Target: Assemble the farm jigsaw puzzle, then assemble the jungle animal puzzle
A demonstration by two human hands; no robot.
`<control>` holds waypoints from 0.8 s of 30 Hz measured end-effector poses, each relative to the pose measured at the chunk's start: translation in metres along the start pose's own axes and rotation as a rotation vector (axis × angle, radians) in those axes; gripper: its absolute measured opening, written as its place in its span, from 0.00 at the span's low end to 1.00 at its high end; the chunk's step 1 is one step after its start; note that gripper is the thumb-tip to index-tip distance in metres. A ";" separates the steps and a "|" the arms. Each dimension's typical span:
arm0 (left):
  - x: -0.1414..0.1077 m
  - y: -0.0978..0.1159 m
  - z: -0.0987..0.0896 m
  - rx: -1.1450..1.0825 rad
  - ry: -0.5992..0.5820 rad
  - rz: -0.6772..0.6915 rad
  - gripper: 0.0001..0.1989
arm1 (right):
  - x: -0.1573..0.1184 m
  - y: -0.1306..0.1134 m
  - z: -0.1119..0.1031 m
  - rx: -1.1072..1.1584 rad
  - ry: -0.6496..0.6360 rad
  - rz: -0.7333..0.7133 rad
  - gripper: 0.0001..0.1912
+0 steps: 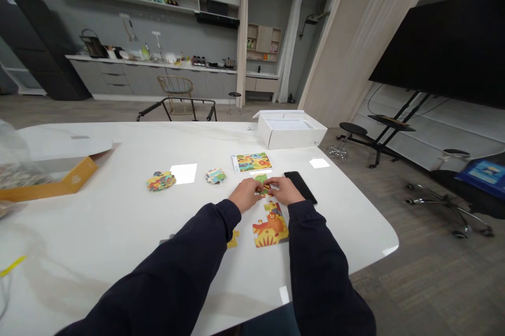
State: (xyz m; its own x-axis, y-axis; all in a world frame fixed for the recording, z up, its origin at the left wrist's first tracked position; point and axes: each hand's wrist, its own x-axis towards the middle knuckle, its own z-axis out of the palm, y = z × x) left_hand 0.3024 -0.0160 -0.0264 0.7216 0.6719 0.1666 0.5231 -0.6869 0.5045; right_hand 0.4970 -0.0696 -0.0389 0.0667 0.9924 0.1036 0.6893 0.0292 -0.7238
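Both hands meet over green and yellow puzzle pieces (262, 179) on the white table. My left hand (247, 194) has its fingers closed on the pieces' left side, while my right hand (284, 190) pinches their right side. Nearer to me lies a joined puzzle section with an orange lion (271, 228). A yellow piece (233, 239) shows beside my left sleeve. Beyond the hands is a colourful picture card (252, 162). Two piles of loose pieces, a larger one (161, 181) and a smaller one (215, 176), lie to the left.
A black phone (300, 186) lies just right of my right hand. An open white box (290, 129) stands at the table's far side. At the left are an orange-edged box (79, 174) and a clear plastic bag (16, 160) of pieces.
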 end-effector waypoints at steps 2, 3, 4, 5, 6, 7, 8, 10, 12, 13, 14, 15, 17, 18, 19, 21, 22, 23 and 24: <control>0.001 0.000 0.000 0.004 0.004 0.004 0.11 | 0.000 0.000 -0.001 0.005 -0.001 -0.004 0.19; 0.001 0.000 0.000 0.004 0.003 0.006 0.12 | 0.000 -0.001 -0.002 0.008 -0.001 -0.003 0.19; 0.002 0.000 0.000 0.004 0.002 0.009 0.12 | -0.001 -0.001 -0.003 0.011 -0.001 -0.002 0.19; 0.002 0.001 0.000 0.002 0.000 0.012 0.13 | -0.001 -0.002 -0.004 0.015 -0.002 0.000 0.18; 0.002 0.002 -0.001 -0.001 -0.002 0.015 0.13 | -0.002 -0.003 -0.005 0.019 -0.004 0.001 0.17; 0.002 0.002 -0.001 -0.004 -0.004 0.020 0.13 | -0.003 -0.003 -0.005 0.023 -0.007 0.002 0.17; 0.002 0.003 -0.001 -0.007 -0.005 0.024 0.13 | -0.003 -0.004 -0.006 0.026 -0.010 0.004 0.16; -0.001 0.005 -0.002 -0.009 -0.007 0.032 0.13 | -0.004 -0.004 -0.008 0.031 -0.016 0.011 0.16; -0.003 0.008 -0.002 -0.008 -0.011 0.039 0.12 | -0.005 -0.004 -0.009 0.035 -0.020 0.021 0.16; -0.004 0.009 -0.002 -0.007 -0.014 0.044 0.11 | -0.005 -0.004 -0.009 0.036 -0.021 0.026 0.16; -0.005 0.011 -0.002 -0.007 -0.018 0.049 0.11 | -0.006 -0.004 -0.010 0.037 -0.021 0.031 0.16; -0.006 0.012 -0.002 -0.007 -0.023 0.055 0.10 | -0.007 -0.005 -0.010 0.037 -0.021 0.035 0.16; -0.007 0.014 -0.001 -0.008 -0.034 0.064 0.10 | -0.008 -0.006 -0.011 0.033 -0.018 0.042 0.16; -0.007 0.014 -0.001 -0.009 -0.040 0.067 0.10 | -0.008 -0.006 -0.011 0.031 -0.016 0.044 0.16; -0.007 0.014 -0.001 -0.010 -0.045 0.069 0.10 | -0.009 -0.007 -0.012 0.029 -0.014 0.045 0.16; -0.007 0.014 -0.001 -0.011 -0.055 0.072 0.10 | -0.009 -0.008 -0.012 0.027 -0.011 0.050 0.16; -0.008 0.014 -0.001 -0.012 -0.059 0.074 0.10 | -0.009 -0.008 -0.012 0.027 -0.011 0.053 0.16; -0.008 0.013 -0.002 -0.013 -0.062 0.075 0.10 | -0.009 -0.008 -0.011 0.028 -0.010 0.056 0.16; -0.009 0.014 -0.002 -0.013 -0.063 0.077 0.10 | -0.009 -0.008 -0.011 0.028 -0.011 0.059 0.16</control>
State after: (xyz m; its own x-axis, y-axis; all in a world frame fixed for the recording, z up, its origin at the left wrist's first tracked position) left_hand 0.3024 -0.0305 -0.0189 0.7867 0.5984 0.1514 0.4595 -0.7315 0.5037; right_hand 0.4992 -0.0799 -0.0265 0.0992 0.9937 0.0527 0.6636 -0.0266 -0.7476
